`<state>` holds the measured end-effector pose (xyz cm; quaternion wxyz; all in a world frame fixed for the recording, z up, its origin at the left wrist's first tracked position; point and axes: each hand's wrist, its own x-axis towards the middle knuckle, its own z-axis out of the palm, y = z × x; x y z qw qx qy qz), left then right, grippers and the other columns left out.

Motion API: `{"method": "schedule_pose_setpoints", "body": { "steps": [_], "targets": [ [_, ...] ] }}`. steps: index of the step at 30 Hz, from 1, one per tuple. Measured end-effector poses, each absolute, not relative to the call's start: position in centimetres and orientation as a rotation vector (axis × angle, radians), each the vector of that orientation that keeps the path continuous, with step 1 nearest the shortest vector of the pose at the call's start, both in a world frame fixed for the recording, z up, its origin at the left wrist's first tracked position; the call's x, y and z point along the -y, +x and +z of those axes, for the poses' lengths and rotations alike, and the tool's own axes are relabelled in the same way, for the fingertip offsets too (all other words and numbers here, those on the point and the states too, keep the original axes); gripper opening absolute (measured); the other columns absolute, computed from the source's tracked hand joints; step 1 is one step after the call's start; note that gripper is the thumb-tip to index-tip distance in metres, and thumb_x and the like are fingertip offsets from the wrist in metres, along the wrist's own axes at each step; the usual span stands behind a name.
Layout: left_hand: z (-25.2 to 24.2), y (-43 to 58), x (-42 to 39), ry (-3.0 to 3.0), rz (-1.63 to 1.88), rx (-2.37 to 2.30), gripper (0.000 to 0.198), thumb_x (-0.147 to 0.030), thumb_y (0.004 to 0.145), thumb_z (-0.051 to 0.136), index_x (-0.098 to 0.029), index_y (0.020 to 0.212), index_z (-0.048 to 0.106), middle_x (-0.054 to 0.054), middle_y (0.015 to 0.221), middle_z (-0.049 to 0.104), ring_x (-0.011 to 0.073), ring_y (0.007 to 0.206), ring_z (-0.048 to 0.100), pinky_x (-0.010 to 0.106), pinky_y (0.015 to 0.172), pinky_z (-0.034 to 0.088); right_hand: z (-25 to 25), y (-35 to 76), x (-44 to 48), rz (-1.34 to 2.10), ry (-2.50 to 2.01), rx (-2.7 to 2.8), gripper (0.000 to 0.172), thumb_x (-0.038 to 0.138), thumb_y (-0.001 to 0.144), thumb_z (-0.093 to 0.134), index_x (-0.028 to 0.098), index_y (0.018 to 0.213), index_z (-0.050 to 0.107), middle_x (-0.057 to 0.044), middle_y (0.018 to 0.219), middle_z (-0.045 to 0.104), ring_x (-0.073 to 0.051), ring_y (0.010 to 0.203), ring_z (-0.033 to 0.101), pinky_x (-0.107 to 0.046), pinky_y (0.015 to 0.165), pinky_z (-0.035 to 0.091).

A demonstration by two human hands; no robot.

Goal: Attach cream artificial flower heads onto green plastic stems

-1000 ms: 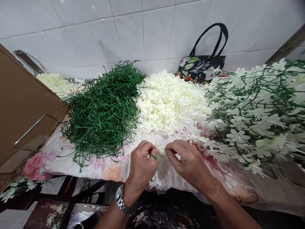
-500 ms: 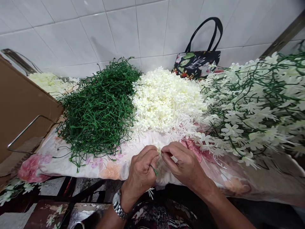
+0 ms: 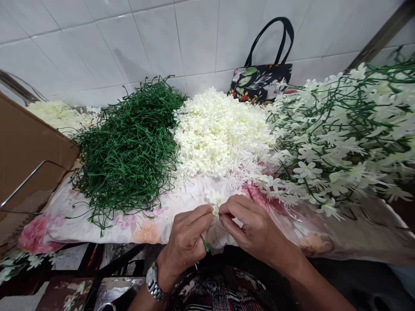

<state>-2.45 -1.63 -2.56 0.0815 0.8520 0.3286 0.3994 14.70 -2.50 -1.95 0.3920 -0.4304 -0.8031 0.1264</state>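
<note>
Before the blossom heap (image 3: 220,129), a green stem (image 3: 205,244) is gripped by the left hand (image 3: 186,242), 1 floret (image 3: 215,211) by the right hand (image 3: 251,226).

Blocked at ten o'clock by green stem heap (image 3: 129,142), at twelve by white blossom heap (image 3: 220,129), at two by flowered sprays (image 3: 340,129). Open at nine along bare floral cloth (image 3: 58,216), up to cardboard box (image 3: 29,147).

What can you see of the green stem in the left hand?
The green stem is thin and plastic-looking. Only a short slanted piece shows between the curled fingers of the left hand, which grips it; the rest is hidden. Above it, the right hand and left fingertips pinch a small white blossom; whether it joins the stem is unclear.
</note>
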Motion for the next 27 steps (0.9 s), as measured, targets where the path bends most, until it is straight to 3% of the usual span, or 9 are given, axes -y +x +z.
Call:
{"method": "schedule_pose_setpoints", "body": {
  "steps": [8, 17, 27],
  "targets": [
    [-2.7, -2.7, 2.2, 2.517, 1.254, -0.942, 0.022, -0.002, 0.078, 0.049, -0.019, 0.084, 0.063, 0.008, 0.086, 0.074, 0.0149, 0.068, 0.069, 0.022, 0.060, 0.054, -1.9, 14.7, 3.0, 0.655, -1.116, 1.826, 0.014, 0.011, 0.081, 0.047, 0.017, 0.070, 0.054, 0.001, 0.062, 0.055, -0.009, 0.057, 0.050, -0.020, 0.052, 0.040],
    [-2.4, -2.4, 2.3, 2.386, 1.255, -0.898, 0.017, -0.005, 0.080, 0.051, -0.017, 0.082, 0.063, 0.008, 0.083, 0.073, 0.0149, 0.071, 0.068, 0.021, 0.062, 0.053, -2.4, 14.6, 3.3, 0.735, -1.097, 1.737, 0.012, 0.010, 0.079, 0.049, 0.017, 0.069, 0.054, 0.003, 0.060, 0.052, -0.007, 0.053, 0.047, -0.018, 0.049, 0.038],
    [-2.6, -2.1, 2.5, 1.647, 1.163, -1.032, 0.016, -0.028, 0.084, 0.057, -0.017, 0.072, 0.060, 0.004, 0.074, 0.064, 0.0137, 0.064, 0.059, 0.022, 0.055, 0.048, -1.0, 13.4, 3.8, 0.302, -1.137, 1.897, 0.017, 0.008, 0.087, 0.044, 0.014, 0.079, 0.058, -0.004, 0.067, 0.055, -0.014, 0.065, 0.049, -0.027, 0.059, 0.040]
  ]
}}
